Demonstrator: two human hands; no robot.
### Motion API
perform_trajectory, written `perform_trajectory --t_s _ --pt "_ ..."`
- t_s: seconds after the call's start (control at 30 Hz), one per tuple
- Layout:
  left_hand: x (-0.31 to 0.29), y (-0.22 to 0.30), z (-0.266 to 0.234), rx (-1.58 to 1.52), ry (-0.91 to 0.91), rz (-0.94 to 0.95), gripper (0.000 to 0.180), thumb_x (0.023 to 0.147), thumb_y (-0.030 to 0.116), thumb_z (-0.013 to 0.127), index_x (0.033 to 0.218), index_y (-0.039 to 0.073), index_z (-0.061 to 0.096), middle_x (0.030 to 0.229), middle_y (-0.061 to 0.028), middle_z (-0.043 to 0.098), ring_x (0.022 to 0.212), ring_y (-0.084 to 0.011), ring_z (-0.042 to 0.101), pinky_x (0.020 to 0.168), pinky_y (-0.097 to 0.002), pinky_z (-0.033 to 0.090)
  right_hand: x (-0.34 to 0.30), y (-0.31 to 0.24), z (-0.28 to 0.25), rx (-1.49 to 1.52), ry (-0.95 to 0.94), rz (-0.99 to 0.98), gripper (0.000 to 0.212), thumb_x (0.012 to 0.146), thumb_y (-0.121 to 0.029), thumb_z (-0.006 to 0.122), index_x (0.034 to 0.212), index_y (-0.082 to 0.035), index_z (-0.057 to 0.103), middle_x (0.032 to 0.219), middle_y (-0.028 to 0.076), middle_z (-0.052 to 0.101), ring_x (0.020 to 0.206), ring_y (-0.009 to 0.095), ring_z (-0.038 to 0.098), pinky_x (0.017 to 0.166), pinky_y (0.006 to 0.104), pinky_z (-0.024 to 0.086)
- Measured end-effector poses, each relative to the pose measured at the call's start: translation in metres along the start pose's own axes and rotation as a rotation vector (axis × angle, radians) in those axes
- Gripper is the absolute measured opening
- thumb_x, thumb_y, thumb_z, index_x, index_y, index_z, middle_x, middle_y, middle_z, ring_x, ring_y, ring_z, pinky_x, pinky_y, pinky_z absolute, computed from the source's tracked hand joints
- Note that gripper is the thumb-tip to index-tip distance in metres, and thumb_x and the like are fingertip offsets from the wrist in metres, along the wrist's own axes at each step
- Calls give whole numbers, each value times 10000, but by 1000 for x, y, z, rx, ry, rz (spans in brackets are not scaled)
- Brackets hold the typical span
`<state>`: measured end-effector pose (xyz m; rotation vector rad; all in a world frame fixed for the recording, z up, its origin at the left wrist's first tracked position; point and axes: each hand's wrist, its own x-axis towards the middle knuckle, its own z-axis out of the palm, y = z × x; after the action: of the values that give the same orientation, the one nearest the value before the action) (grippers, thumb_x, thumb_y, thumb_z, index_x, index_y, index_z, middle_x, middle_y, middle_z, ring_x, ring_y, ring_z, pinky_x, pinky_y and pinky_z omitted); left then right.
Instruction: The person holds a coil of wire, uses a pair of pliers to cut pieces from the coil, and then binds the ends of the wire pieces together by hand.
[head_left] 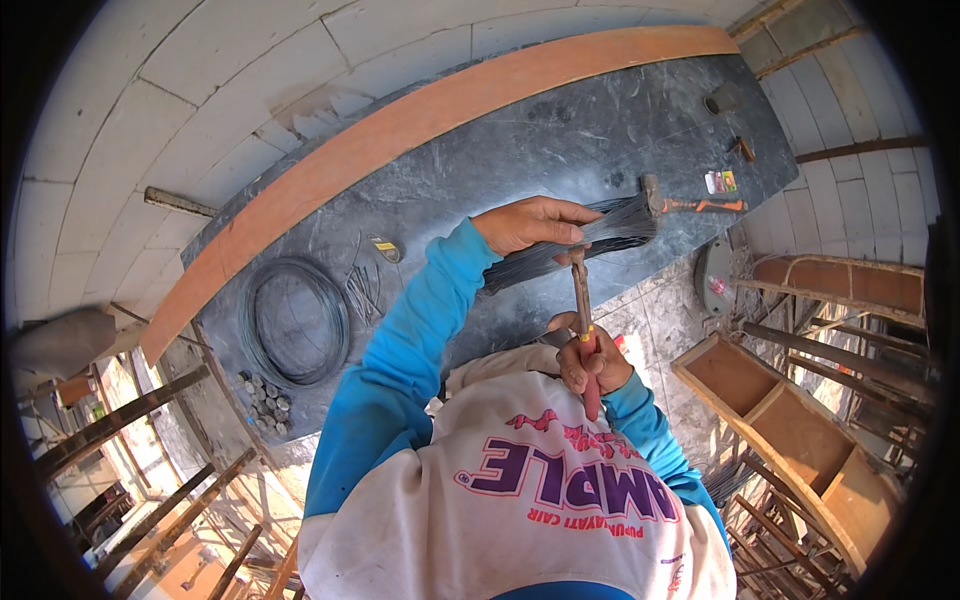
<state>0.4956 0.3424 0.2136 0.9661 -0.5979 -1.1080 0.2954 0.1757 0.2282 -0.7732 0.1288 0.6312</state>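
My left hand (535, 225) is closed around a bundle of thin dark wires (625, 222), fingers on top and thumb side toward the far end. The bundle lies over the dark tabletop (480, 170). Lower down, near my chest, my right hand (592, 362) grips the red handles of a pair of pincers (583, 300). Their metal head points away from me and reaches the near side of the bundle, just beside my left fingertips. Whether the jaws bite on a wire is too small to tell. The head of a hammer (705, 205) rests at the bundle's far right end.
A large wire coil (292, 322), short wire pieces (364, 292), a yellow-marked oval item (385, 249) and grey lumps (265, 402) lie at left. A long orange-brown board (430, 130) runs along the back edge. A divided wooden frame (790, 440) stands at right.
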Motion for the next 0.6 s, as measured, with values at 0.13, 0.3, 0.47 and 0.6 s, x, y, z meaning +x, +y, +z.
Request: perform_trajectory --t_s 0.13,0.3,0.47,0.6 --pt "-4 4 -1 -47 18 -14 523 915 235 589 1334 -42 447 1156 -97 596 1013 -143 557 758 -279 489 -6 -3 23 -534 539 -179 472 796 -73 717 1174 28 454 821 91 589 578 139 589 549 250 493" --pt "-2 6 4 49 107 32 495 917 203 591 1322 -49 458 1080 -109 615 980 -148 578 807 -270 483 -11 -6 9 -368 417 -86 326 954 -244 479 1129 28 523 930 162 657 674 179 634 590 265 517" --pt "0 8 4 34 12 39 510 924 219 581 1336 -46 440 1140 -133 613 1049 -170 574 876 -287 449 -9 4 -40 416 -13 133 511 940 -418 453 1123 54 527 725 167 619 444 207 566 391 299 466" --pt "-2 9 10 19 4 26 511 929 232 573 1342 -38 437 1140 -138 623 1062 -173 575 894 -294 436 -8 1 -51 241 -291 48 566 927 -414 533 1241 52 465 842 177 646 604 205 640 500 279 524"
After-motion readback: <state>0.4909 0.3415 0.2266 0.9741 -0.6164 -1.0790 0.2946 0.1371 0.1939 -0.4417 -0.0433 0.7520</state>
